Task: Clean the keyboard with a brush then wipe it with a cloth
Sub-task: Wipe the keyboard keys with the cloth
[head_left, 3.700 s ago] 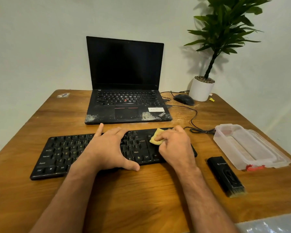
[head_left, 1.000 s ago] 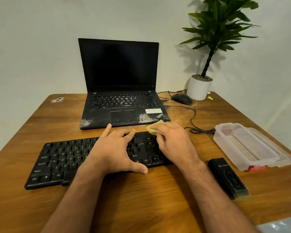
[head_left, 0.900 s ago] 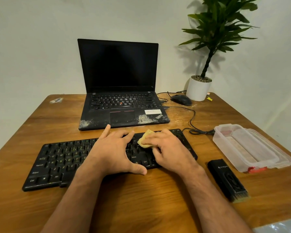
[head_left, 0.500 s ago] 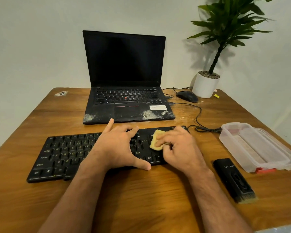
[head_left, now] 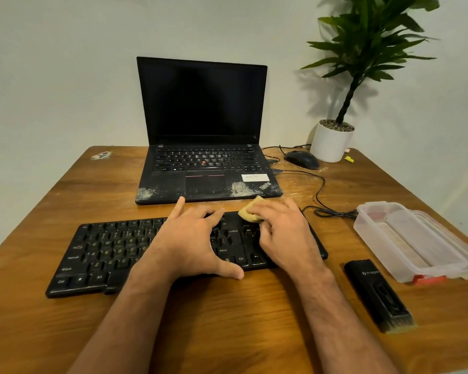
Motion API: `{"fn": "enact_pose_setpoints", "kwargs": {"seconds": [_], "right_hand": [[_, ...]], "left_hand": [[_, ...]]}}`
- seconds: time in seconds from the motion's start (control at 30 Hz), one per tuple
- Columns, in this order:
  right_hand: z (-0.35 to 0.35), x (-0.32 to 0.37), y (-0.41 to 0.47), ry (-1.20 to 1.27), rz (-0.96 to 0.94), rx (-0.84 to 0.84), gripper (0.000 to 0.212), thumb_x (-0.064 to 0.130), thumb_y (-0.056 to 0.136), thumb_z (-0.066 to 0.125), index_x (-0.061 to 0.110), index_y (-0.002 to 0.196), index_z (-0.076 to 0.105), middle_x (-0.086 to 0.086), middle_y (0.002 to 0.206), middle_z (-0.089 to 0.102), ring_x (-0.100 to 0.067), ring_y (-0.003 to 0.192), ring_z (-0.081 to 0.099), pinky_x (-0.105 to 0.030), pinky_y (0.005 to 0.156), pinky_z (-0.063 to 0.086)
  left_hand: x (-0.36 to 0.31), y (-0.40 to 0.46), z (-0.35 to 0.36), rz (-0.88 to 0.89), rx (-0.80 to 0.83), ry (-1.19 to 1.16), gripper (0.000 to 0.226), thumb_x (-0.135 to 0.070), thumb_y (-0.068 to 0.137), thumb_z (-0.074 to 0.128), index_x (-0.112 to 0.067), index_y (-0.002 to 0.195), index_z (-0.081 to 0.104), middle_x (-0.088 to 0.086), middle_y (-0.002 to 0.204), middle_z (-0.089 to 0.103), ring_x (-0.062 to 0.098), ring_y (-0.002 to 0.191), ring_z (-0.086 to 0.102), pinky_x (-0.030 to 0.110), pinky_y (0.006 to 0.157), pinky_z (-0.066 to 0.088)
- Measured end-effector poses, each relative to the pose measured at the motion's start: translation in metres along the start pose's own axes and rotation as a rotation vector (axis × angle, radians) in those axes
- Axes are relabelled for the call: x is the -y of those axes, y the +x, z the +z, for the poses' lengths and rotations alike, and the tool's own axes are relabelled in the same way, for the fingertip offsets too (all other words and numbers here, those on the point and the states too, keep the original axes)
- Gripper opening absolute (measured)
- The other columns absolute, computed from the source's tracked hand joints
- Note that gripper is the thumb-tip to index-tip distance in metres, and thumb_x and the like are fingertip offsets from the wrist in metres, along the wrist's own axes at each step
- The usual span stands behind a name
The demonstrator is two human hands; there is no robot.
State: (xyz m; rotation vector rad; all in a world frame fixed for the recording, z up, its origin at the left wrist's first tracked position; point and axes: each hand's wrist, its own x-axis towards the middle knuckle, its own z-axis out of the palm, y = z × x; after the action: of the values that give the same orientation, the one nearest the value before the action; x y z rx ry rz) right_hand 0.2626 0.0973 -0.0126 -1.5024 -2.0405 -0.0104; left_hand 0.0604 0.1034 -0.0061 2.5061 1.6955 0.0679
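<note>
Right now the black keyboard [head_left: 114, 252], flat rectangle w/ matte plastic keys, lies across the near-middle of the wooden table [head_left: 227, 333]; everything below is placed relative to it. Left hand [head_left: 192, 244] rests palm-down on its centre, fingers spread over the keys, index reaching past the far edge, thumb at the near edge. Right hand [head_left: 284, 238] sits over its right end, fingers curled round a small yellow cloth [head_left: 250, 211], soft and crumpled, pressed at the keyboard's far right corner area. Brush [head_left: 378, 295], a black rectangular block w/ short pale bristles at its near end, lies on the table to the right of the keyboard, apart from it. Beyond the brush, further right, a clear plastic box [head_left: 411, 238] w/ rounded corners and a red clip sits close to the table's right edge. Behind the keyboard: open black laptop [head_left: 203, 147], dusty palm rest, front edge just beyond the fingertips. Further back-right, a black mouse [head_left: 301, 159] w/ cable, and a white round pot w/ plant [head_left: 333, 141] at the far corner. Bare wood, glossy grain, runs wide in front of the keyboard and to its left.
</note>
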Motion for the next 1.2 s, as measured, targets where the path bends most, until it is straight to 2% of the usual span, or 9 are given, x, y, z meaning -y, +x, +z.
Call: {"fn": "enact_pose_setpoints", "kwargs": {"seconds": [0.1,0.3,0.43,0.6,0.8,0.9,0.97,1.1,1.2], "right_hand": [[-0.003,0.004,-0.008,0.046,-0.121,0.089,0.044,0.005,0.085,0.057,0.025,0.121,0.071,0.010,0.123,0.068,-0.009,0.101,0.046,-0.033,0.097,0.046],[-0.011,-0.012,-0.001,0.027,0.207,-0.147,0.041,0.012,0.095,0.058,0.022,0.135,0.060,0.001,0.128,0.064,-0.011,0.117,0.049,-0.026,0.106,0.036],[-0.004,0.013,-0.008,0.043,-0.051,0.106,0.036,0.020,0.098,0.055,0.027,0.133,0.062,0.008,0.124,0.067,-0.009,0.105,0.050,-0.027,0.103,0.044],[0.004,0.027,-0.005,0.015,-0.181,0.150,0.038,0.035,0.093,0.059,0.032,0.130,0.063,0.013,0.114,0.070,-0.012,0.103,0.044,-0.035,0.094,0.044],[-0.010,0.004,-0.006,0.041,0.012,0.033,0.042,0.004,0.089,0.060,0.021,0.126,0.068,0.005,0.123,0.068,-0.011,0.114,0.051,-0.029,0.106,0.042],[-0.006,0.013,-0.007,0.107,-0.071,0.074,0.051,0.003,0.088,0.058,0.025,0.134,0.061,0.009,0.128,0.063,-0.004,0.118,0.047,-0.020,0.108,0.036],[-0.001,0.024,-0.011,0.099,-0.177,0.177,0.050,0.003,0.083,0.055,0.025,0.127,0.068,0.010,0.121,0.068,-0.004,0.109,0.048,-0.015,0.101,0.039],[-0.005,0.018,-0.016,0.183,-0.240,0.085,0.029,0.009,0.067,0.053,0.018,0.074,0.079,0.008,0.074,0.072,-0.007,0.073,0.054,-0.029,0.062,0.054],[-0.004,0.019,-0.018,0.203,-0.290,0.112,0.033,0.012,0.069,0.049,0.019,0.079,0.079,0.010,0.081,0.074,-0.010,0.077,0.055,-0.027,0.064,0.052]], "left_hand": [[0.000,0.000,0.000,0.006,0.004,0.011,0.142,-0.104,0.044,0.042,-0.026,0.159,0.011,-0.014,0.162,0.017,0.005,0.149,0.012,0.047,0.123,-0.013],[0.001,-0.001,0.000,0.008,-0.004,-0.022,0.144,-0.104,0.042,0.043,-0.026,0.159,0.011,-0.015,0.162,0.018,0.003,0.149,0.012,0.046,0.122,-0.014],[0.000,0.000,-0.001,0.011,-0.001,-0.003,0.143,-0.104,0.044,0.043,-0.026,0.159,0.012,-0.015,0.161,0.019,0.003,0.149,0.013,0.046,0.122,-0.015],[0.000,-0.002,-0.002,0.017,-0.015,-0.014,0.149,-0.105,0.040,0.043,-0.025,0.159,0.005,-0.013,0.164,0.017,0.002,0.150,0.011,0.046,0.122,-0.015],[0.006,-0.008,-0.006,-0.018,0.056,-0.005,0.159,-0.105,0.035,0.048,-0.022,0.158,-0.007,-0.010,0.166,0.005,0.006,0.152,0.004,0.047,0.120,-0.020],[0.009,-0.008,-0.007,-0.046,0.096,0.000,0.159,-0.104,0.035,0.049,-0.020,0.159,-0.003,-0.008,0.166,0.006,0.009,0.152,0.005,0.049,0.120,-0.019],[0.010,-0.006,-0.007,-0.050,0.097,0.000,0.157,-0.104,0.036,0.049,-0.020,0.159,0.000,-0.007,0.166,0.009,0.009,0.152,0.007,0.048,0.121,-0.018],[0.009,-0.006,-0.008,-0.051,0.101,-0.007,0.154,-0.102,0.037,0.050,-0.021,0.159,0.002,-0.006,0.166,0.012,0.010,0.152,0.009,0.048,0.120,-0.018],[0.009,-0.006,-0.009,-0.050,0.103,-0.001,0.154,-0.102,0.038,0.051,-0.021,0.159,0.003,-0.005,0.166,0.013,0.010,0.152,0.009,0.048,0.120,-0.018]]}}
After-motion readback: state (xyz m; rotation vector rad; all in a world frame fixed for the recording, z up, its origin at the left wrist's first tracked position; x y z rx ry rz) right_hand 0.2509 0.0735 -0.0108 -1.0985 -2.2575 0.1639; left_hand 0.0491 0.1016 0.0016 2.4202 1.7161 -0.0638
